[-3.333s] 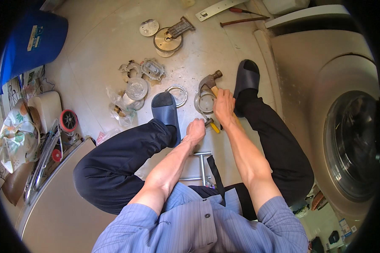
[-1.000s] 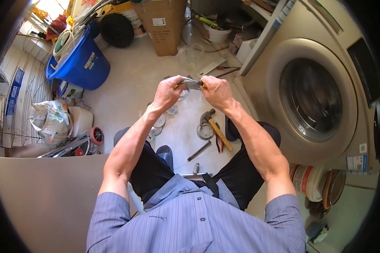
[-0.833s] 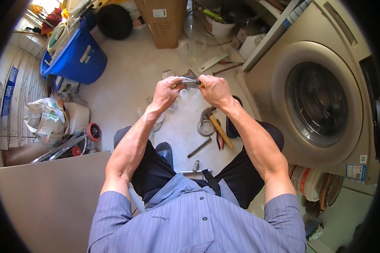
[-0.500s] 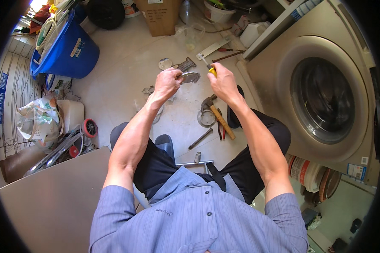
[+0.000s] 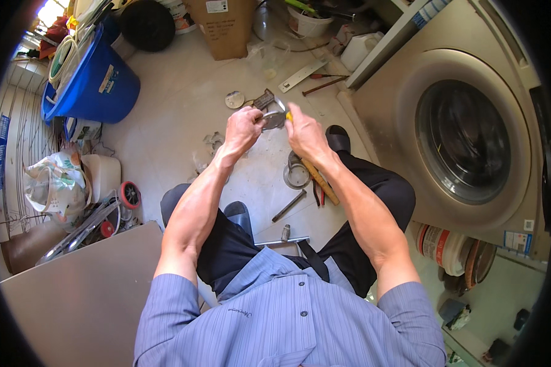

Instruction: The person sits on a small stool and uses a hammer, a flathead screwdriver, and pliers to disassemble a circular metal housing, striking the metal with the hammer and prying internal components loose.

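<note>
Closed around the edge of a round grey metal part (image 5: 273, 120), my left hand (image 5: 243, 129) holds it up above the floor. In my right hand (image 5: 308, 134) is a screwdriver (image 5: 289, 115) with a yellow handle, its metal shaft beside the part; whether the tip touches cannot be made out. Just beyond lie a dark rectangular metal piece (image 5: 264, 98) and a pale disc (image 5: 234, 100). Below my right forearm are a wooden-handled hammer (image 5: 320, 181), its head partly hidden, and a round metal ring-like piece (image 5: 297, 176). A dark metal rod (image 5: 289, 205) lies nearer my body.
At right stands a washing machine (image 5: 373, 134). A blue tub (image 5: 107, 85) of hoses, a bagged basket (image 5: 55, 183) and a wheeled frame (image 5: 119, 199) line the left. A cardboard box (image 5: 221, 30) is at the far side, with a flat metal strip (image 5: 303, 75) nearer.
My right hand has moved left and slightly down, bringing the screwdriver against or close beside the metal part. The left hand still grips that part, now a little lower in view.
</note>
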Action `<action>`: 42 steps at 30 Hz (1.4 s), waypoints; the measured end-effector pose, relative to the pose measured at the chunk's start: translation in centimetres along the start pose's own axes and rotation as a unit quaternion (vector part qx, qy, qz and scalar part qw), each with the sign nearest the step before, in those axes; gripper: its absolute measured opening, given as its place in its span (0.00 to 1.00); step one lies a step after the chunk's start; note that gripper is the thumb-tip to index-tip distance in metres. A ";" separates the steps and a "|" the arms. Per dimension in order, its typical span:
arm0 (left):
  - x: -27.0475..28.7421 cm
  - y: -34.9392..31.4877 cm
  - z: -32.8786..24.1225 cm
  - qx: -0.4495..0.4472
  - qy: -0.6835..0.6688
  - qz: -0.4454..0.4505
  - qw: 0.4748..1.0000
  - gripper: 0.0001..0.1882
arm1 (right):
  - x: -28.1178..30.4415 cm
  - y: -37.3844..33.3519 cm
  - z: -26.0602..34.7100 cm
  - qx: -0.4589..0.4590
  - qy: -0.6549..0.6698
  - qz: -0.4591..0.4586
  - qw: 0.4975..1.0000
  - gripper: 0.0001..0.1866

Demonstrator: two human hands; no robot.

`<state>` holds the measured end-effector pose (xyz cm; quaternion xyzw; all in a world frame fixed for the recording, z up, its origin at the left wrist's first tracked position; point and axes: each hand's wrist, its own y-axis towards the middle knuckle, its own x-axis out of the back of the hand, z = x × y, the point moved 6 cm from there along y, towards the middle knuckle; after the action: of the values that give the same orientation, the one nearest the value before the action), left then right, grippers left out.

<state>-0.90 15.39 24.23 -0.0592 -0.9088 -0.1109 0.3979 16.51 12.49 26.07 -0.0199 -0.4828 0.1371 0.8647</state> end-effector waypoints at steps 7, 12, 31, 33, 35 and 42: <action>-0.2 -0.3 -0.5 0.015 0.032 0.009 0.999 0.09 | 1.9 -1.3 1.2 0.055 0.127 -0.123 0.983 0.21; 0.0 -0.3 -1.5 -0.031 0.006 -0.017 0.999 0.08 | 1.8 -0.9 1.5 0.046 0.049 -0.065 0.996 0.22; 0.3 -0.2 -1.4 -0.056 0.056 -0.052 0.995 0.06 | 0.6 -0.7 0.5 0.004 -0.006 0.011 1.000 0.20; -0.1 -0.8 -1.1 -0.052 0.053 -0.035 0.997 0.06 | 2.1 -1.5 2.4 0.061 0.077 -0.083 0.992 0.20; 0.0 -0.7 -0.8 -0.045 0.052 -0.040 0.997 0.06 | 3.2 -1.9 3.3 0.119 0.120 -0.161 0.972 0.20; -0.1 -0.5 -1.9 -0.072 0.050 -0.042 0.995 0.06 | 3.2 -1.3 3.0 0.084 0.078 -0.116 0.987 0.22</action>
<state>0.39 14.42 25.32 -0.0443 -0.8792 -0.1956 0.4322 15.89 11.72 30.57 0.0981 -0.3998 0.0743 0.9083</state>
